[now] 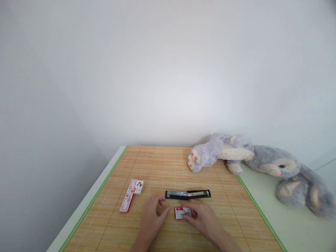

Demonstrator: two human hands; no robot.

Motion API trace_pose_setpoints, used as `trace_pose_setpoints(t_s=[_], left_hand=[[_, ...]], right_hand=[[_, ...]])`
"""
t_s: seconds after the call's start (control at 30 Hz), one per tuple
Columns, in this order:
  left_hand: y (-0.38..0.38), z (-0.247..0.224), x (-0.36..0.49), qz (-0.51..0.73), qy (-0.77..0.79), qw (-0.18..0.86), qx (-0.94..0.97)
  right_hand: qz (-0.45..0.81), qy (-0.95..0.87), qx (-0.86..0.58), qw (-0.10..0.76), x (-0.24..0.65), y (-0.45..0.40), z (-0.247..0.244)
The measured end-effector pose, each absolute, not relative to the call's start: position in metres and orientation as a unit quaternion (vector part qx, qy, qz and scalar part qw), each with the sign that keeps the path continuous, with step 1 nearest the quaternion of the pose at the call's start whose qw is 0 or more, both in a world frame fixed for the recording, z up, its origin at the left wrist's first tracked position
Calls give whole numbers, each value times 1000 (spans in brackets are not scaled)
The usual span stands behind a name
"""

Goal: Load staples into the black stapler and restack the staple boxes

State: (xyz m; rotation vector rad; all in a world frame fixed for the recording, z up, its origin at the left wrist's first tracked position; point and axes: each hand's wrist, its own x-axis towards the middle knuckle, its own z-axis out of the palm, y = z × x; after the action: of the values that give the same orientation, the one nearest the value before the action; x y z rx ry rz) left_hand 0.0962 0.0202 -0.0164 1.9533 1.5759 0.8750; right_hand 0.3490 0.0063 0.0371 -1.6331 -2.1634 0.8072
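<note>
A small red and white box [179, 213] lies on the bamboo mat, with my right hand [201, 218] closed round its right end, thumb in front and fingers behind. Left of that box, my left hand [153, 216] rests over the mat, its thumb and fingers apart and nothing between them. Just beyond both hands is a black stapler [188, 194], opened out flat so that its metal parts show. Farther left, several red and white boxes [126, 202] lie close together, one with a dark picture on its top.
A grey plush rabbit [236, 152] lies across the back right of the bamboo mat [157, 164] and onto the pale tabletop [291, 224]. Green edging runs along the mat's sides. A white wall [168, 77] stands behind the table.
</note>
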Motion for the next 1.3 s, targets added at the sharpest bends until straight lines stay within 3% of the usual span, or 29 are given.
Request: trace_pose_setpoints(t_s=[0.27,1.13,1.3], left_hand=[[62,-8,99,271,553,223,756],[53,-10,97,279,541,238,757],[53,-10,97,280,539,237,758]], right_hand=[[241,-770,-567,165,326,32,45],[221,-781,-578,89,311,36,56],[157,-772,-597,149,359,41,57]])
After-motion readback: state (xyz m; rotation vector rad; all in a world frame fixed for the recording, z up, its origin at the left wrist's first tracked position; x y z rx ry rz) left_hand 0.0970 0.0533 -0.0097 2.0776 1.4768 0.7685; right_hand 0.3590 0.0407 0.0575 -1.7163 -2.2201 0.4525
